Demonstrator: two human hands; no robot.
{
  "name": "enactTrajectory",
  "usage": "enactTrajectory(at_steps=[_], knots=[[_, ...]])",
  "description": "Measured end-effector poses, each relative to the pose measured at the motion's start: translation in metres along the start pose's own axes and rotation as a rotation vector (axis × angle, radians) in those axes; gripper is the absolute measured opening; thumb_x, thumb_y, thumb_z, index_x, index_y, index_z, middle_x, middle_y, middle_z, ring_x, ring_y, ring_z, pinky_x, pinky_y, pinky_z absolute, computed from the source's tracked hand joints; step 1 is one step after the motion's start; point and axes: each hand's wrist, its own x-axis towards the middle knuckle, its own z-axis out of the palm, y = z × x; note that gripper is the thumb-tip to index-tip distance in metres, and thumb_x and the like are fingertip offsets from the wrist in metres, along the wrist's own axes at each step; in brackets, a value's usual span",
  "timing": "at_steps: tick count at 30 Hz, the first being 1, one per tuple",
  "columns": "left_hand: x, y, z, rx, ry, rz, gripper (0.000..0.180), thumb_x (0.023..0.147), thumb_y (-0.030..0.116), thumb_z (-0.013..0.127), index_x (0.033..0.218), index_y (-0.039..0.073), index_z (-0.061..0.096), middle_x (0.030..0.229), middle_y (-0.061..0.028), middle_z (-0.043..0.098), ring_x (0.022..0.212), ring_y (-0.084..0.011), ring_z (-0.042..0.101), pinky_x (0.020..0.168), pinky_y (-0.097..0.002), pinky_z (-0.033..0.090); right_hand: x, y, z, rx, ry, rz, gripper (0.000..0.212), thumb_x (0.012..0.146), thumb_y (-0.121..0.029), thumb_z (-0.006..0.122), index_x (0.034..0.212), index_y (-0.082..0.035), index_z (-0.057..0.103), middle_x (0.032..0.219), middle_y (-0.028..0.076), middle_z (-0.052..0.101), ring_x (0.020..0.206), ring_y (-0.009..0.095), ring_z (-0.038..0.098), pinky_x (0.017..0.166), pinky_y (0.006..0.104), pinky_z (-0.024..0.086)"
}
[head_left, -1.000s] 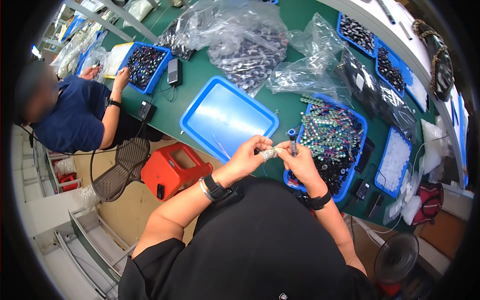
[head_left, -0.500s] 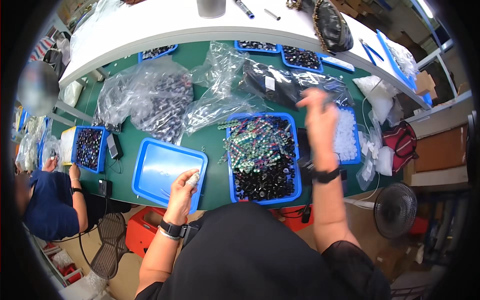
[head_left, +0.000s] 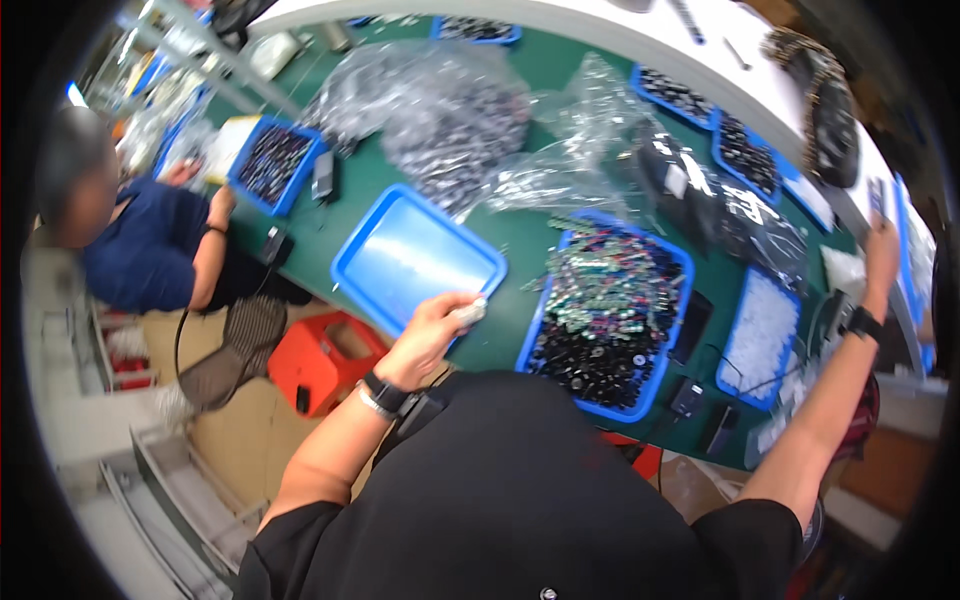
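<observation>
My left hand is closed in a pinch on a small pale bundle, too blurred to name. It is over the near right corner of a shallow blue tray. Far to the right, my right arm stretches out to the white shelf. There my right hand is closed on what look like blue-handled pliers, small and smeared. Between my arms stands a larger blue tray with strings of greenish and reddish beads heaped over loose black round pieces.
A blue tray of white pieces sits at the right. Clear plastic bags of dark pieces lie behind the trays. The white shelf overhangs the far side. At the left, a seated co-worker in blue is beside another tray; a red stool stands below.
My right hand has moved from above the dark bags out to the shelf at the far right. The whole view has turned, and my left hand keeps its pinch on the bundle.
</observation>
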Motion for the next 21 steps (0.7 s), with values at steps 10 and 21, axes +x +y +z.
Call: enactTrajectory(at_steps=[10,21], knots=[[-0.003,-0.004,0.002,-0.051,-0.052,-0.018,0.018,0.088,0.010,0.063,0.105,0.007,0.058,0.095,0.0017,0.062,0.078,-0.0028,0.052,0.067,-0.0178,0.040,-0.170,-0.053,-0.046,1.265,0.162,-0.126,0.042,0.097,-0.022,0.042,0.127,0.007,0.049,0.129,0.022,0.052,0.120,0.029,0.050,0.103,0.0395,0.034],[-0.029,0.013,0.030,0.088,-0.447,-0.182,0.021,0.090,0.007,0.058,0.111,0.002,0.059,0.096,0.0002,0.062,0.089,-0.0049,0.057,0.077,-0.0209,0.044,-0.381,-0.181,0.011,1.669,-1.432,-0.127,0.033,0.094,-0.021,0.046,0.108,0.008,0.055,0.113,0.028,0.060,0.113,0.034,0.055,0.105,0.0445,0.032]])
